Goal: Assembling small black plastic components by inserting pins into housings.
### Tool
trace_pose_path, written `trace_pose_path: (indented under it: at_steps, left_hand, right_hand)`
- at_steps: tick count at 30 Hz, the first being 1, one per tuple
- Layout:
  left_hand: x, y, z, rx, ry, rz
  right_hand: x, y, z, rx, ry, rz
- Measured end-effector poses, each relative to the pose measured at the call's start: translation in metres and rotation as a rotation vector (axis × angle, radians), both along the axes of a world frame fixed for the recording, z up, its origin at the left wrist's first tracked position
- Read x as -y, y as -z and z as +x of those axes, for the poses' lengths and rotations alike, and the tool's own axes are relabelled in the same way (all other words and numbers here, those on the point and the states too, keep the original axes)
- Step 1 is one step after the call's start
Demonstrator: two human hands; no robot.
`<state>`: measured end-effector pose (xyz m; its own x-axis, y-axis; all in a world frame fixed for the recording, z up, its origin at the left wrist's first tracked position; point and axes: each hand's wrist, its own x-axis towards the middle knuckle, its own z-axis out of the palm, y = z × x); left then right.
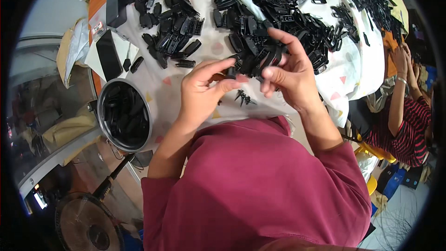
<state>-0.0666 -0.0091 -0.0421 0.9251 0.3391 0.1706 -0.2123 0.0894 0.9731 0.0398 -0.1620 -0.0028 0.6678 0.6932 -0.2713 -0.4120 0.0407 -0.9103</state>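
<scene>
My left hand [202, 88] is pinched, thumb and forefinger closing on a small black plastic piece [231, 71], mostly hidden by the fingertips. To its right, my right hand [293, 76] has its thumb and middle fingers bent around a curved black plastic piece [270, 60], its forefinger raised. Motion blurs the right fingertips. Both hands hover over the white patterned cloth, just in front of a large pile of black plastic parts [253, 30]. Below and between the hands lie a few small dark pointed pieces [244, 97].
A round metal bowl [149, 128] of black parts stands at the left edge. Beyond it are a black phone [108, 56], a dark box [115, 9] and another parts heap [174, 30]. A fan [88, 225] stands lower left. A co-worker in stripes [404, 130] sits at right.
</scene>
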Motion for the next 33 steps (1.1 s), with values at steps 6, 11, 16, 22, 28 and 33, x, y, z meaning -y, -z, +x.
trace_pose_path:
  at_steps: [6,11,16,22,28,33]
  left_hand:
    - [-0.001,-0.003,-0.004,-0.066,-0.081,0.086]
    - [0.000,-0.007,-0.004,0.009,-0.064,-0.076]
    - [-0.004,-0.014,-0.001,0.027,-0.155,0.163]
    - [-0.009,-0.017,-0.007,0.018,-0.159,0.555]
    - [0.014,-0.009,-0.008,-0.149,-0.172,-0.271]
    - [0.021,0.002,-0.013,-0.247,-0.090,-0.544]
  right_hand:
    - [-0.020,0.006,-0.010,-0.302,0.024,0.253]
    - [-0.019,0.004,-0.009,-0.373,0.039,0.145]
    - [-0.012,-0.001,-0.005,-0.254,-0.044,0.000]
    - [-0.016,0.001,-0.012,-0.127,-0.047,-0.096]
    - [-0.020,0.013,-0.031,0.125,-0.025,-0.123]
    - [-0.010,0.029,-0.038,0.250,-0.159,-0.179]
